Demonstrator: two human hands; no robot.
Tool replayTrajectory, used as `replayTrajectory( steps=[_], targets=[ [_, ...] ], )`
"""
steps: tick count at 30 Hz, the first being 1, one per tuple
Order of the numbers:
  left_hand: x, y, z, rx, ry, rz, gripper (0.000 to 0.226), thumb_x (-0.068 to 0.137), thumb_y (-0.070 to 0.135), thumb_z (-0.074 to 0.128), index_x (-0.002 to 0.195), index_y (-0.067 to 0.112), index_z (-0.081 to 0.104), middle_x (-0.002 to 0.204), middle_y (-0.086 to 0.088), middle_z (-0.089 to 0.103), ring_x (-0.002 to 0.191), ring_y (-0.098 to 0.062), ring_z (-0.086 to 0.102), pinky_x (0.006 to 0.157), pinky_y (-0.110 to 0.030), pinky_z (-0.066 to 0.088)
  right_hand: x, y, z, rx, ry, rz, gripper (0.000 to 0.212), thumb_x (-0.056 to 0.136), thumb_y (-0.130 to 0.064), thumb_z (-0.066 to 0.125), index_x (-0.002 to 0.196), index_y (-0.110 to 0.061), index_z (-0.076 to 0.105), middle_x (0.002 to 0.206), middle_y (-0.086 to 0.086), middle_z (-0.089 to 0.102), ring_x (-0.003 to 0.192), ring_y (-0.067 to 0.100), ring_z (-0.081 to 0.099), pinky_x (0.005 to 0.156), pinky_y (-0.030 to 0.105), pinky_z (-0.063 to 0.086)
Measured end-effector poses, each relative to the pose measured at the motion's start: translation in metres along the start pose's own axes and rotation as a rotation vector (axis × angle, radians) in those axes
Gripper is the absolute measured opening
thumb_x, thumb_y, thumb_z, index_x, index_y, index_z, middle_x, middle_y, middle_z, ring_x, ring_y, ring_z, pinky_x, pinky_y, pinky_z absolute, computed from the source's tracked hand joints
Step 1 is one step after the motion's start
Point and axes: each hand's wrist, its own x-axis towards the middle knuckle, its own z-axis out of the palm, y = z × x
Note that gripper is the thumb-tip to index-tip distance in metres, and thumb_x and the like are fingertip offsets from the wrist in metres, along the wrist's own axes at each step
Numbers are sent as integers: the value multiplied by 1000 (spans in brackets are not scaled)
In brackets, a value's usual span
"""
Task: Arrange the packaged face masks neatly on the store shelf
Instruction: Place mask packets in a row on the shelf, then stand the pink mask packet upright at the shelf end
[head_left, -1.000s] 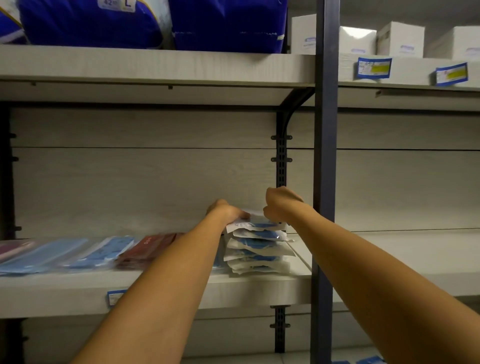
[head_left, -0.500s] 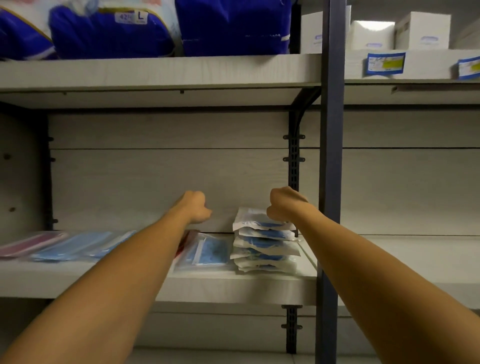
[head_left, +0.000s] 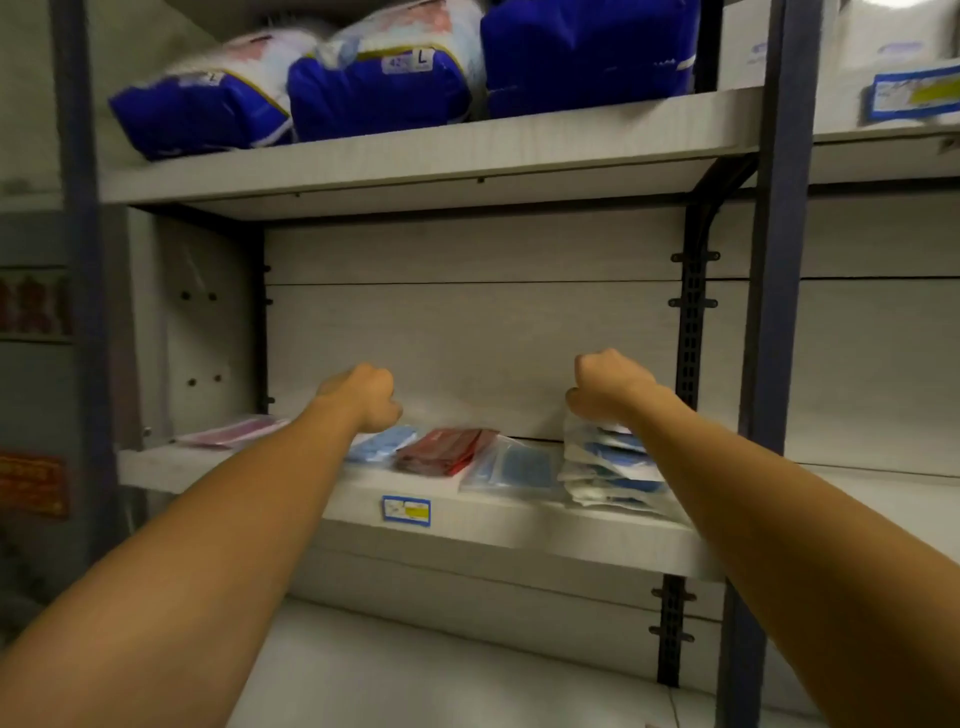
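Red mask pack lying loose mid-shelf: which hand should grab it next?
Left. The left hand hangs curled and empty just beside the red mask pack. The right hand sits on top of the stack of mask packs, farther off.

Shelf (head_left: 519, 525): pale wood-grain board, matt, smooth face.
Back panel (head_left: 467, 338): same light grained laminate look, matt.
Upright post (head_left: 779, 260): dark painted metal, dull sheen.
Slotted bracket rail (head_left: 692, 332): black metal, perforated.
Stack of mask packets (head_left: 608, 467): clear plastic film, glossy, crinkled.
Flat packets, blue (head_left: 514, 467) and red (head_left: 441, 449): shiny transparent plastic wrap.
Bulk packs (head_left: 379, 96) above: blue and white plastic film, slightly glossy, soft.
Price label (head_left: 406, 511): printed paper, blue border.
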Motion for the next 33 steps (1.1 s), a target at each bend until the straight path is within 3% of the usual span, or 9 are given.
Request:
replayTrajectory(
  steps=[9,16,20,25,29,33],
  targets=[
    [-55,-68,-2,53,-11,31,31,99,33,45,119,15,60,114,-11,61,93,-26,59,79,-37,52,-37,-96,7,-29,-14,-32,34,93,-24,56,122,-7,56,121,15,61,106,37,61,78,38,49],
    [-90,-142,-7,14,-35,17,33,97,33,48,122,14,59,119,-10,59,96,-27,59,86,-41,55,-51,-176,18,2,-70,-21,24,96,-25,57,113,-8,60,105,10,64,89,27,62,76,37,55],
    [-101,-180,-2,12,-56,11,33,99,32,47,124,14,58,117,-10,59,95,-25,60,83,-40,55,-49,-218,23,-2,-79,-56,34,97,-40,57,112,-9,58,102,7,59,89,27,59,76,37,52],
    [-107,-224,3,-22,-70,15,50,99,31,45,150,29,42,127,-12,59,103,-28,60,82,-36,54,-34,-266,36,0,-85,-106,28,96,-26,56,119,-8,57,112,10,60,95,28,60,82,38,54],
    [-107,-251,9,-11,-69,-3,44,96,27,50,140,24,52,110,-8,60,94,-24,60,73,-34,51,-16,-302,49,16,-91,-150,33,97,-26,55,123,-7,56,114,12,61,98,29,61,88,38,54],
    [-95,-283,20,17,-84,-27,33,95,30,51,125,17,60,110,-8,61,92,-23,61,68,-33,48,9,-332,65,24,-94,-170,35,97,-29,55,125,-8,55,119,13,60,99,29,60,84,36,51]
  ],
)
